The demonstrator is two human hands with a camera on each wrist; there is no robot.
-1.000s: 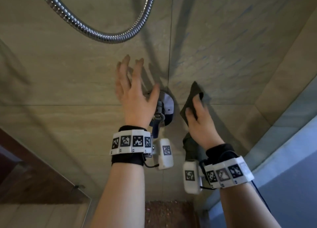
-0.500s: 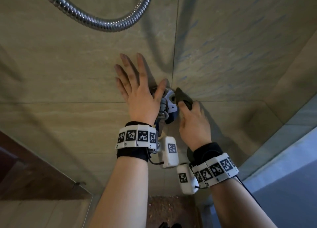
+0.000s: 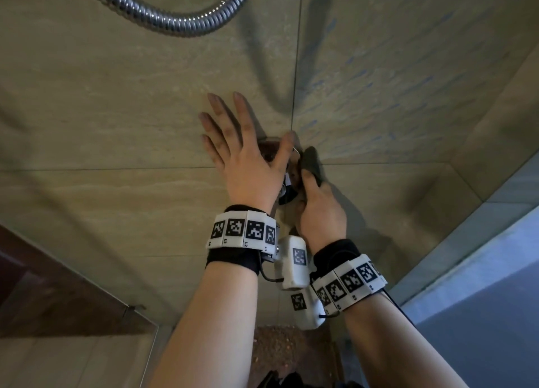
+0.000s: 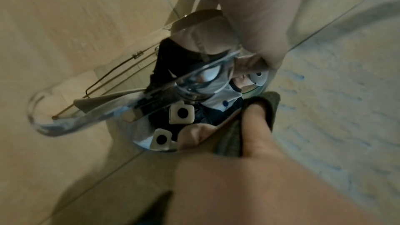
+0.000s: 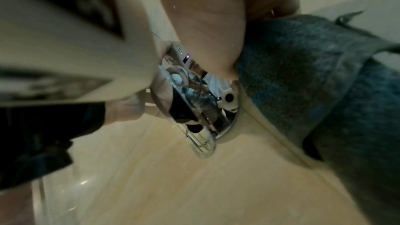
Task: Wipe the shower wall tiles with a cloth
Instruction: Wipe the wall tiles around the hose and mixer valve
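Beige stone wall tiles [image 3: 116,110] fill the head view. My left hand [image 3: 245,154] lies flat on the wall with its fingers spread, and its thumb reaches over a round chrome tap fitting [image 3: 291,180]. My right hand [image 3: 318,206] grips a dark grey-green cloth [image 3: 312,163] and presses it to the tile just right of the fitting. In the left wrist view the cloth [image 4: 266,109] sits under a right-hand finger beside the mirrored fitting [image 4: 205,83], whose lever [image 4: 54,126] points away. The right wrist view shows the cloth [image 5: 303,83] bunched against the fitting [image 5: 194,102].
A ribbed chrome shower hose [image 3: 175,25] loops across the top of the wall. A glass panel edge [image 3: 151,338] stands at lower left, a grey-blue side wall [image 3: 481,285] at right. Pebbled floor [image 3: 280,349] shows between my forearms.
My right hand has carried the cloth left and down from the open right tile to the edge of the chrome fitting. The left hand now lies flatter on the wall, over the fitting.
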